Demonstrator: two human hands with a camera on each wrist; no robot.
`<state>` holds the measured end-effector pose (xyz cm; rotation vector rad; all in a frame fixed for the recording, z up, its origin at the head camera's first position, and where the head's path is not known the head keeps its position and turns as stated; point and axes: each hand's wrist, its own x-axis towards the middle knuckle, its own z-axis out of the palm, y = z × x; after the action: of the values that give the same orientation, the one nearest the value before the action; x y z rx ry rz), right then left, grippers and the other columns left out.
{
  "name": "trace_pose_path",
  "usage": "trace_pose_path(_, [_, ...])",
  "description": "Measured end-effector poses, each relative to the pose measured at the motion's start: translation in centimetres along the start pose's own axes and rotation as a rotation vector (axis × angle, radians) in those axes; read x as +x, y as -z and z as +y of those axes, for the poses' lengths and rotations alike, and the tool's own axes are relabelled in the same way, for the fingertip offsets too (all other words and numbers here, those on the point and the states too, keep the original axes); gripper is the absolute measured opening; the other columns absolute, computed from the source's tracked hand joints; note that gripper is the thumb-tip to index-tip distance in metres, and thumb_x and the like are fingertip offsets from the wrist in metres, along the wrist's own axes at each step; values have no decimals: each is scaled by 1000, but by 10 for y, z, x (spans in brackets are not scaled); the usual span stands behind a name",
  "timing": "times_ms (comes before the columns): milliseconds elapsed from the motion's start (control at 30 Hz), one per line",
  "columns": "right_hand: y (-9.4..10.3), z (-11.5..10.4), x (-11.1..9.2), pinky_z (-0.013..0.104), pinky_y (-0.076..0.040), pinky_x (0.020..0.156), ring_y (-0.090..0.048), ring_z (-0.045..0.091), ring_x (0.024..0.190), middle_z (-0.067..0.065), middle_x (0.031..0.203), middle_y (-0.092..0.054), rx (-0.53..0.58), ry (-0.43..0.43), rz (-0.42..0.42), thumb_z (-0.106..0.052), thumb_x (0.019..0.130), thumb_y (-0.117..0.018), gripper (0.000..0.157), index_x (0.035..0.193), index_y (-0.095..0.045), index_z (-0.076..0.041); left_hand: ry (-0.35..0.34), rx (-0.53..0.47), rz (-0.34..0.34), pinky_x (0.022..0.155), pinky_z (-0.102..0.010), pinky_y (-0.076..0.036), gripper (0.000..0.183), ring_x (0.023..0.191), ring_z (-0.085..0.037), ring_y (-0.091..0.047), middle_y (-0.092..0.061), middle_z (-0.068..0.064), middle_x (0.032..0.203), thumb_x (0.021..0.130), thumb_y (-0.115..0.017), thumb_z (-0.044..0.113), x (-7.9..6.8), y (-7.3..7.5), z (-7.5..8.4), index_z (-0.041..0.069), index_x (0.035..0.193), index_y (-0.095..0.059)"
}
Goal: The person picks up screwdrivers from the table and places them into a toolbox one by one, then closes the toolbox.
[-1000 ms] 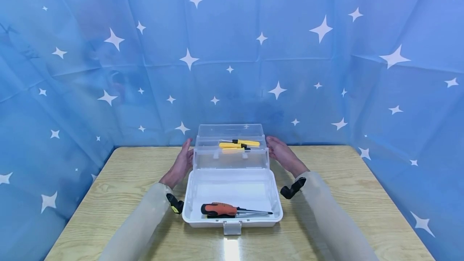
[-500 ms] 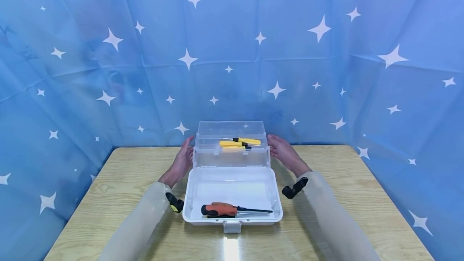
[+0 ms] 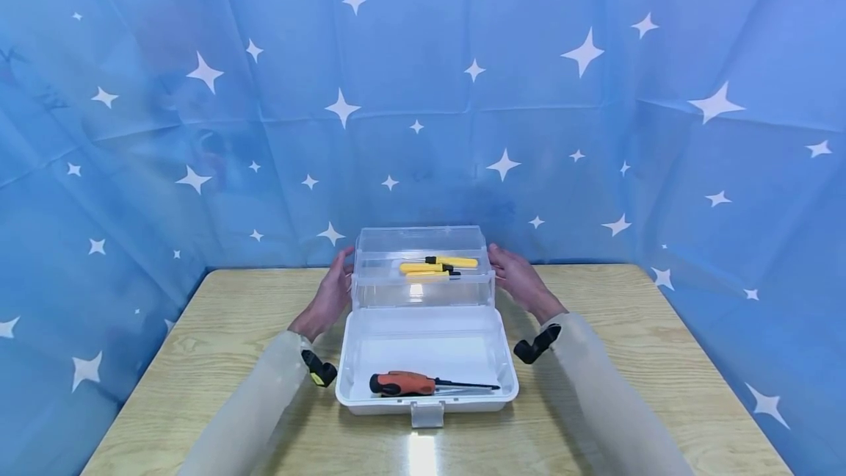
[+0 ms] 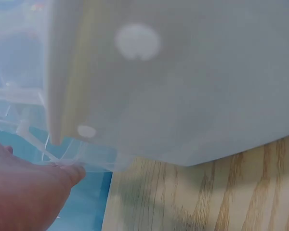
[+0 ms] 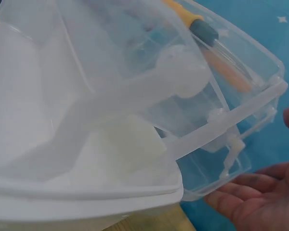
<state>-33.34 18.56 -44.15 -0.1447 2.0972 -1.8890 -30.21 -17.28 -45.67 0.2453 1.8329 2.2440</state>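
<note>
A white toolbox (image 3: 423,344) stands with its clear lid (image 3: 410,238) swung back and a clear tray (image 3: 463,291) raised behind the base. Several yellow-handled screwdrivers (image 3: 456,262) lie in the tray. In the base, near the front, is an orange and black screwdriver (image 3: 410,383) beside thin metal shafts. My left hand (image 3: 333,292) is at the left side of the clear parts, one fingertip at their edge in the left wrist view. On the right, my right hand (image 5: 260,195) has its fingertips at the lid's lower edge, with the thumb apart and the fingers fairly straight.
The toolbox sits on a wood-grain table (image 3: 218,358). Blue curtains (image 3: 423,153) with white stars hang behind the table and at both sides. A clear latch (image 3: 427,415) hangs from the toolbox's front. Black wrist cameras (image 3: 538,345) sit close to both box sides.
The toolbox has shifted slightly right. The lid's top edge rose a little, then came down again. The tray has tilted slightly with its screwdrivers. Both hands stay at the sides.
</note>
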Motion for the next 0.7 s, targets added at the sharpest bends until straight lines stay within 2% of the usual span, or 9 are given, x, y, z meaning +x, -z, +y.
trace_pose_path(167, [1,-4,-4,46,-30,110,-28,32,137,15,152,-24,23,0,3,-64,87,-41,89,149,-15,-5,-12,-29,11,114,-48,-14,60,137,-33,-23,-24,-20,143,100,-12,51,-2,-2,5,17,148,-2])
trace_pose_path(333, [4,-11,-11,47,-28,110,-25,31,138,16,153,-22,15,28,19,-58,92,-39,84,150,-8,-5,-39,-72,8,114,-48,-13,65,139,-35,-21,-20,-24,147,99,-15,52,-2,-2,9,14,149,0])
trace_pose_path(467, [6,-14,-15,47,-28,111,-27,30,138,15,152,-24,15,63,17,-53,95,-37,77,149,-11,-4,-63,-98,-7,115,-46,-11,67,140,-34,-18,-17,-26,148,98,-18,55,-2,-3,12,14,149,0])
trace_pose_path(567, [8,-15,-16,47,-25,112,-28,31,137,15,151,-26,17,88,13,-51,96,-38,75,149,-14,-4,-69,-99,-11,115,-45,-11,61,141,-31,-18,-18,-24,148,100,-15,50,-2,-4,14,15,149,-1])
trace_pose_path(700, [11,-15,-16,49,-23,112,-30,32,134,16,147,-32,-24,114,38,-51,96,-39,71,146,-26,-4,-76,-82,-20,116,-44,-10,56,141,-31,-15,-15,-22,150,101,-8,43,-3,-5,17,16,149,2])
